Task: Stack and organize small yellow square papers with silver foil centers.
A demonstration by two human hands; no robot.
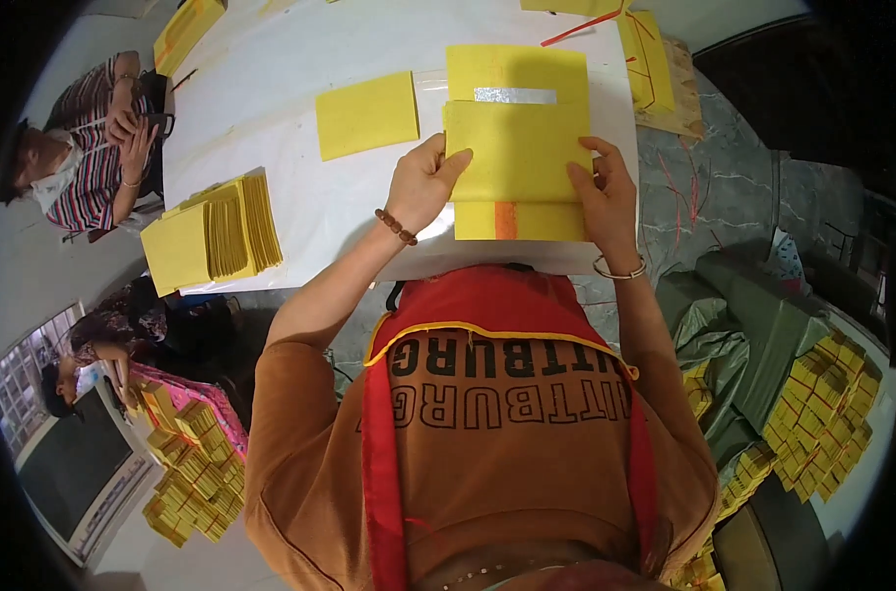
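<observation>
We have the yellow piece (517,148) between our hands at the near side of the white table (320,59). Our left hand (420,187) is clamped on its left edge, thumb on the face; our right hand (610,202) pinches the right edge — fingertips underneath are hidden. An orange stripe (506,220) shows on the layer below, a silver strip (515,96) beyond the far edge. We judge this a lining-up or folding step — the next move calls for even, gentle pressure.
</observation>
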